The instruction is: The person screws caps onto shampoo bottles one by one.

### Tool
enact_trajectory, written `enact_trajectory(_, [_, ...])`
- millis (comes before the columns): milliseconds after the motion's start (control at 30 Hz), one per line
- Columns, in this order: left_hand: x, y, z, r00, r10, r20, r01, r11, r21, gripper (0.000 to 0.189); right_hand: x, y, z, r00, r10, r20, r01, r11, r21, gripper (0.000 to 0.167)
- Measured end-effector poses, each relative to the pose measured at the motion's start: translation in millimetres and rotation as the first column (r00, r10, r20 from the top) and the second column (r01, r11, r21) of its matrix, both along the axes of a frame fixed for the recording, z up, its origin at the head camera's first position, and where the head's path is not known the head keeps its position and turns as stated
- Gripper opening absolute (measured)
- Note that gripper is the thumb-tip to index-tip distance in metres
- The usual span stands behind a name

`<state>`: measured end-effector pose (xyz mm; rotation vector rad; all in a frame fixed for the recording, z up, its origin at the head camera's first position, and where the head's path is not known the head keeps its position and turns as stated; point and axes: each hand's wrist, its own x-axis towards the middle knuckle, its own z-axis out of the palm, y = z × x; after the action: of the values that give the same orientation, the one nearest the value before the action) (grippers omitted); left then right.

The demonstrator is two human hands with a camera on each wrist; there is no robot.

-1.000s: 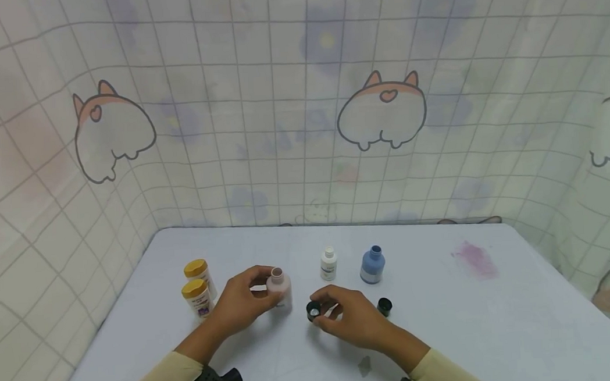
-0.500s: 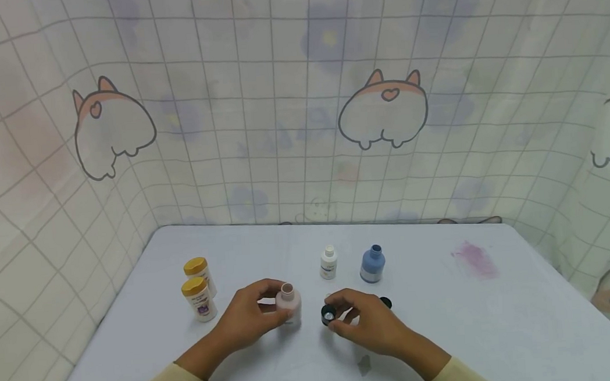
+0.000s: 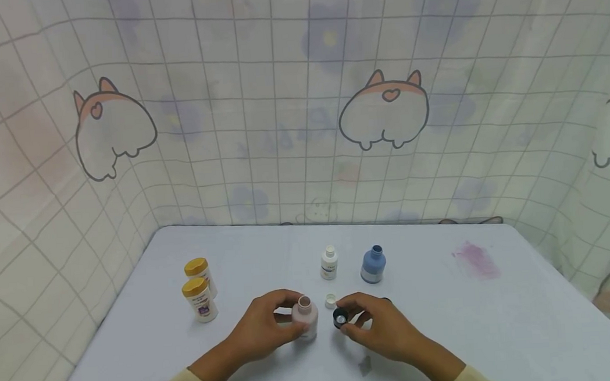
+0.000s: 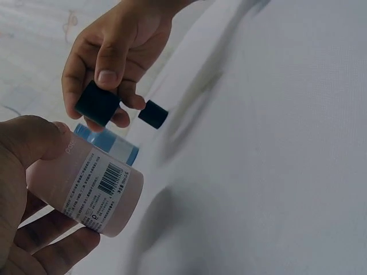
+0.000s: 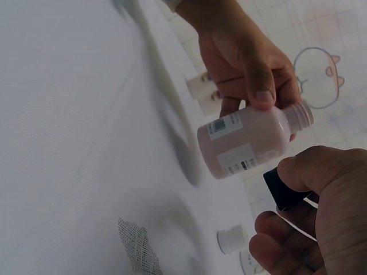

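Left hand (image 3: 263, 330), fingers curled round an uncapped pink bottle (image 3: 305, 320) held above the tabletop (image 3: 450, 333), right hand (image 3: 386, 329) near it, fingers pinching a black cap (image 3: 340, 318), white cap (image 3: 330, 301) beyond, then upright white bottle (image 3: 329, 265) and blue bottle (image 3: 373, 266).

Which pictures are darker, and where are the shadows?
Head view: brightest, soft shadows on the white table near the left hand and right hand; left wrist view: dimmer, blurry shadow beside the pink bottle's base; right wrist view: dim too, another soft shadow beside that base.
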<state>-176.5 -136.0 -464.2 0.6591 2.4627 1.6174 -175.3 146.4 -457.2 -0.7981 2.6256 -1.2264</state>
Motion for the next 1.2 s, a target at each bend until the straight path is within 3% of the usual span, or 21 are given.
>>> enact_trajectory(367, [2.1,11.9,-7.8,1.0,-0.023,0.017,0.023,1.0,0.003,0.043,2.6,3,-1.6,1.0,0.008,-0.011,-0.008,1.0,0.0,0.038])
enact_trajectory(667, [1.7,15.5,-14.1,0.999,-0.039,0.009,0.038,0.999,0.013,0.044,2.6,-1,-2.2,0.997,0.01,-0.081,-0.014,0.999,-0.042,0.036])
enact_trajectory(933, [2.6,17.4,-17.5,0.999,-0.043,-0.007,0.043,0.999,0.006,0.044,3.0,-5,3.0,0.997,-0.004,-0.075,0.003,1.0,-0.016,0.037])
enact_trajectory(1200, [2.2,17.4,-16.8,0.999,-0.034,0.041,0.034,0.999,-0.008,0.045,1.6,-8,5.6,0.996,0.002,-0.086,0.0,1.0,0.022,0.039])
